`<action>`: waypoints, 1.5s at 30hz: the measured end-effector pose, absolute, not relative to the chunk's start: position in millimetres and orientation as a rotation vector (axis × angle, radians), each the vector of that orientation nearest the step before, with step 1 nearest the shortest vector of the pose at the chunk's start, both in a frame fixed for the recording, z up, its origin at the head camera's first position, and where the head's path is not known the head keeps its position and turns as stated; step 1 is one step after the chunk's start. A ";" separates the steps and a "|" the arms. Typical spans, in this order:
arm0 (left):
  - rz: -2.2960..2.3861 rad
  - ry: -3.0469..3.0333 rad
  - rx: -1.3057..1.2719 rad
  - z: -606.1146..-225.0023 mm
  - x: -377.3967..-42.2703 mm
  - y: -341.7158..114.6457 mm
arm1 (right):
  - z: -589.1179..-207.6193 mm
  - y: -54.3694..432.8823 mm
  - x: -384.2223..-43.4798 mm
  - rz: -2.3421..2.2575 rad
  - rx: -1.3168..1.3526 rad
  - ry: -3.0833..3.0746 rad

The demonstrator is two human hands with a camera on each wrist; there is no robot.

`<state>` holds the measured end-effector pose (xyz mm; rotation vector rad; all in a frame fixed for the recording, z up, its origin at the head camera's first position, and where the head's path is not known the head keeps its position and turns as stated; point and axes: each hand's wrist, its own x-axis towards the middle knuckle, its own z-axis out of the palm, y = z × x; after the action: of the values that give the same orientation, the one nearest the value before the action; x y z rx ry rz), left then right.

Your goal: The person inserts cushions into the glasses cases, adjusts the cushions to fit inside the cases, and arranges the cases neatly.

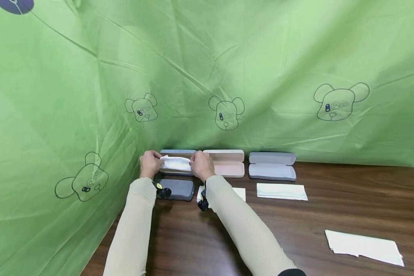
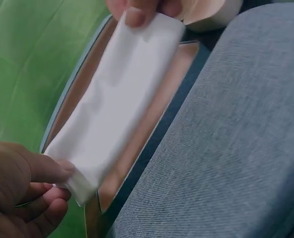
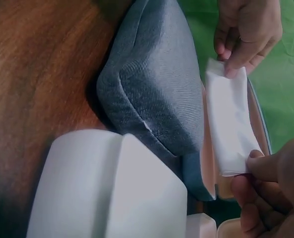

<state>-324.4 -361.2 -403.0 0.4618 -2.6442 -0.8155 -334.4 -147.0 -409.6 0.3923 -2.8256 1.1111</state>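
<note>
A folded white cloth (image 1: pixel 176 163) is stretched lengthwise between my two hands, over an open blue glasses case (image 1: pixel 178 151) with a tan lining. My left hand (image 1: pixel 150 164) pinches one end of it between thumb and fingers, as the left wrist view shows. At the opposite end, the thumb and fingers of my right hand (image 1: pixel 202 165) pinch the cloth. Just in front of the open case lies a closed grey fabric-covered glasses case (image 1: pixel 176 189), below my left wrist. A white case (image 3: pixel 107 183), closed, sits beside it, partly hidden by my right forearm in the head view.
Two more open cases, one pink-lined (image 1: pixel 227 169) and one grey (image 1: pixel 272 171), stand in line to the right. A white oblong piece (image 1: pixel 281 191) lies before the grey one. Another white cloth (image 1: pixel 363 247) lies at the front right. Green fabric (image 1: pixel 269 126) hangs behind.
</note>
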 end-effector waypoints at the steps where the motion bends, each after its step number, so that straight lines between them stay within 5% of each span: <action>1: -0.829 -2.643 0.471 -404.8 -324.8 -362.1 | -411.0 -147.7 -334.4 1.107 0.395 -2.830; 22: -0.949 -2.743 0.309 -423.3 -328.7 -368.1 | -431.5 -137.2 -336.9 1.077 0.444 -2.881; 30: -0.964 -2.672 0.427 -414.2 -329.7 -371.3 | -417.7 -132.0 -333.5 1.202 0.543 -2.876; 38: -0.884 -2.832 0.260 -414.4 -331.8 -371.1 | -412.9 -135.3 -333.2 1.013 0.779 -2.978; 45: -1.019 -2.601 0.566 -418.6 -331.4 -376.7 | -423.3 -137.1 -331.4 1.286 0.431 -2.766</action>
<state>-331.4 -376.7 -418.6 0.5656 -2.6010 -1.0193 -331.4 -137.1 -423.3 0.4306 -2.7656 1.2865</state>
